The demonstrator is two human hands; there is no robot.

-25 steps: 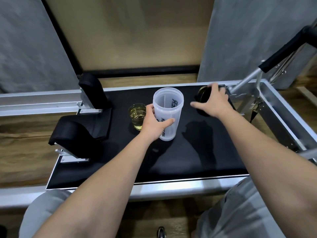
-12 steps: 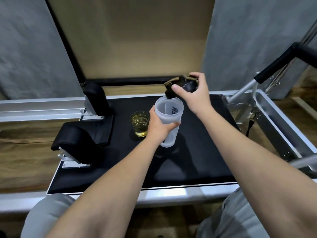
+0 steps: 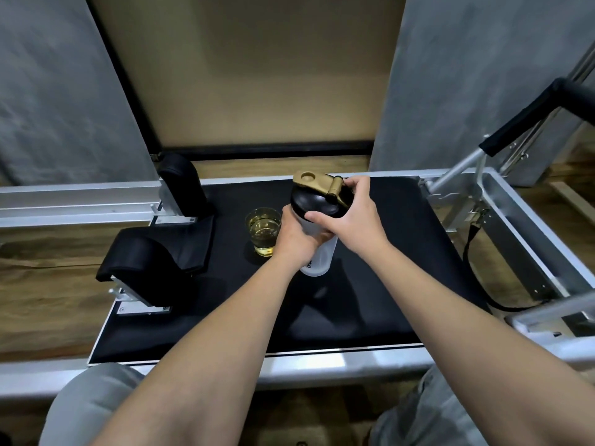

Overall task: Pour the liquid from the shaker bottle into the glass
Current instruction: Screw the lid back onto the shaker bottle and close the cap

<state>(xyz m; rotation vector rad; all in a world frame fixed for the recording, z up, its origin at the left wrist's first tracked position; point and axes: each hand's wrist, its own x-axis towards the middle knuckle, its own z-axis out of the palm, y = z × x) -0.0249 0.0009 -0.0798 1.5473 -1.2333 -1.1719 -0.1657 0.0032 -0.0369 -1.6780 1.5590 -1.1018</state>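
A translucent shaker bottle [image 3: 317,260] stands upright on the black padded platform [image 3: 402,252]. My left hand [image 3: 297,236] wraps around its body from the left. A black lid [image 3: 317,201] with a gold flip cap sits on the bottle's mouth, and my right hand [image 3: 349,217] grips that lid from the right. The bottle looks empty as far as its visible lower part shows. Just left of the bottle stands a small clear glass [image 3: 263,231] about half full of yellowish liquid.
Two black padded shoulder rests [image 3: 145,265] stand at the platform's left end. A silver metal frame with a black-padded bar [image 3: 528,120] runs along the right side. A black strap [image 3: 476,268] hangs at the right edge. My knees show below the near rail.
My right hand picked the black lid up from the right of the platform, carried it over, and set it onto the bottle's mouth. The left hand kept its hold on the bottle.
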